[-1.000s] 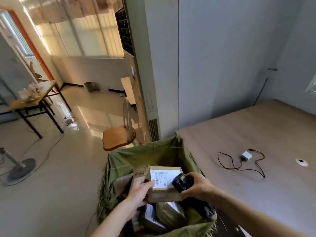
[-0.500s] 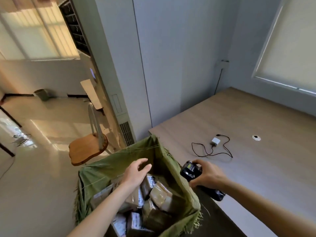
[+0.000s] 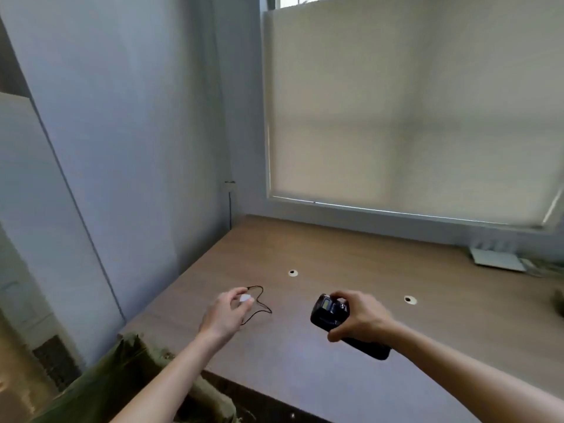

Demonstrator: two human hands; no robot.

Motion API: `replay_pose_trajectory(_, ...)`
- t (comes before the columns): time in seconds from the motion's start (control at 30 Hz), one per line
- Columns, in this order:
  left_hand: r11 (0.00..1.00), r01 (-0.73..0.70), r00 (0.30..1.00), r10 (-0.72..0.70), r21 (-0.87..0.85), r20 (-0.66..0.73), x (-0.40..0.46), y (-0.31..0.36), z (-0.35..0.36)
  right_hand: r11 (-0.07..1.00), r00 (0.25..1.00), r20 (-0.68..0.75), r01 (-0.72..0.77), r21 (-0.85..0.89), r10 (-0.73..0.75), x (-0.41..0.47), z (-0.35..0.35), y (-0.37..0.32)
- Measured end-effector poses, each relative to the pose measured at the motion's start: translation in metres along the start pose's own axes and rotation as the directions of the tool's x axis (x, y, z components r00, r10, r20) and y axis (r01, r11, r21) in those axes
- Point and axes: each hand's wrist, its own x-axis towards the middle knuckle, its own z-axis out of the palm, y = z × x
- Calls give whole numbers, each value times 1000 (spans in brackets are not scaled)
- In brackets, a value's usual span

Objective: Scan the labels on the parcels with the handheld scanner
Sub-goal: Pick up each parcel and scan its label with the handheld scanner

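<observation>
Handheld scanner (image 3: pixel 331 312) gripped in right hand (image 3: pixel 360 315) above the table (image 3: pixel 351 254), left hand (image 3: pixel 225 312) loosely open and empty; no parcels visible, so best turned back toward the green sack (image 3: pixel 100 389).

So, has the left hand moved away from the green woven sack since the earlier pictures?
Yes. The left hand left the green woven sack and now hangs over the brown wooden table, beside the small white adapter.

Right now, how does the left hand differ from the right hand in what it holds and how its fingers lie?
The right hand grips the black handheld scanner, fingers curled round it; the left hand holds nothing, fingers loose. The left hand is over the white adapter and its cable; the right hand is farther right. Both hover over the wooden table.
</observation>
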Motion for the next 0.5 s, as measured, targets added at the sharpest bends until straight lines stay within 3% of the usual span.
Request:
replay_pose_trajectory(0.13,983,-183,978,180,18,109,7,111,59,986,974,-157,-159,45,164,-56,-75,75)
replay_pose_trajectory(0.27,939,-344,913,337,-10,231,-4,231,140,943,903,-270,-316,107,334,-125,-145,160)
replay_pose_trajectory(0.5,885,-430,758,462,-180,460,-82,385,330,827,744,-364,-531,185,560,-252,-218,322)
